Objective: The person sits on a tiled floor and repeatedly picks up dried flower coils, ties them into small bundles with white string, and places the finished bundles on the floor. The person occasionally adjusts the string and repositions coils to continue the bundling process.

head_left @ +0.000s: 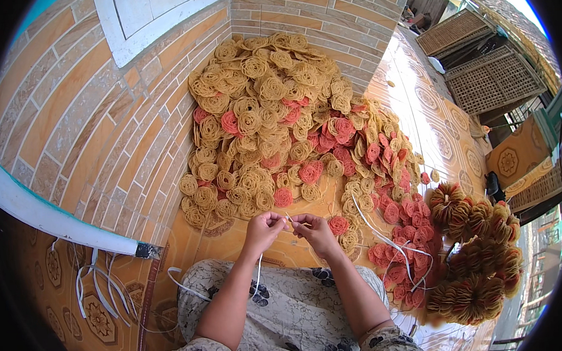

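My left hand (266,231) and my right hand (317,234) meet above my lap, both with fingers pinched. Between the fingertips is a thin, pale end of a strip (288,218), too small to make out well. A narrow white strip (259,270) hangs below my left hand to my lap, and another length (184,284) curves out to the left. Just beyond my hands lies a large heap of flat, swirled tan rosettes (253,123). Pink rosettes (415,232) are spread to the right, and a single pink one (338,224) rests beside my right hand.
Strung bundles of rosettes (470,274) stand at the right. More white strips (97,281) hang at the lower left beside a white ledge (57,213). A brick-patterned wall (115,120) borders the heap. Woven racks (493,81) lean at the far right.
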`<state>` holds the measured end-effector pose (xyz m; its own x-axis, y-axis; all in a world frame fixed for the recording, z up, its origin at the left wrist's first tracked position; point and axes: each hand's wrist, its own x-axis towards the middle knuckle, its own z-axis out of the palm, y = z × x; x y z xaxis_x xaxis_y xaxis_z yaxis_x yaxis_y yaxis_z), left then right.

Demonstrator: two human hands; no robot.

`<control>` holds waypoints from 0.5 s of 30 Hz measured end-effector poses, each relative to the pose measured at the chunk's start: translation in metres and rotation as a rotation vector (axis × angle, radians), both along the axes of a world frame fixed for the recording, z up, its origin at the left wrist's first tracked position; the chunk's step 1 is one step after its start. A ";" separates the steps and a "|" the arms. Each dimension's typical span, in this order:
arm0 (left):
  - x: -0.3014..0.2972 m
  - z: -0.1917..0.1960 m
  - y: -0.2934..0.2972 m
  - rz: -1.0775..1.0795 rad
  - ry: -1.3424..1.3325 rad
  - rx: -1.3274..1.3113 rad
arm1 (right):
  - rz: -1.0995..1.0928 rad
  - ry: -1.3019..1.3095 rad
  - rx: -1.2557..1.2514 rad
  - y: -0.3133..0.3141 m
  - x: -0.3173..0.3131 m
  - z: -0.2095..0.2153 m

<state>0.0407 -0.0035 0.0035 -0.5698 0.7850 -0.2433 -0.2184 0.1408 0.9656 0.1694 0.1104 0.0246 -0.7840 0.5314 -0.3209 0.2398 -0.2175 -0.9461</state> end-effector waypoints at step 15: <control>0.001 0.008 -0.001 -0.022 -0.019 0.006 | 0.028 -0.027 0.030 0.000 0.001 0.001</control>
